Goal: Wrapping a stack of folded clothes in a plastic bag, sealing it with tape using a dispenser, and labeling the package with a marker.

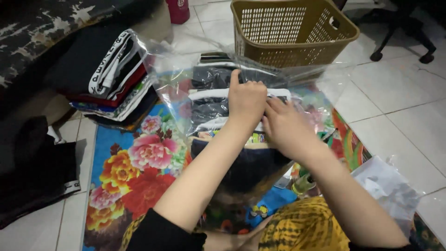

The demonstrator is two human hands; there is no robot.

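Pressing down with both palms, the person keeps a stack of folded clothes (211, 109) squeezed flat inside a clear plastic bag (176, 88), which lies toward the far edge of the flowered mat (134, 162) spread on the tiled floor (399, 111). The left hand (246, 100) rests flat on top of the pile with fingers closed together and the index finger lifted toward the bag's mouth; the right hand (285, 128) lies just beside it, touching it, fingers pushed in at the film, so the two hands are together on the bagged stack rather than gripping anything I can make out. Holding them that way looks meant to keep the bundle compact and the slippery plastic from riding up. Whether the right fingertips are inside the bag or only on its skin, I cannot tell, since the glare on the film hides the opening. A second bagged pile of clothing (118, 74) sits at the mat's far left corner, and a tan plastic basket (290, 30) stands on the tiles just beyond the far edge, its inside hidden. Dark garments (35, 172) lie off the left edge, and a crumpled empty bag (388, 188) sits at the right edge, partly cut off. Forearms cover much of the mat's near middle.
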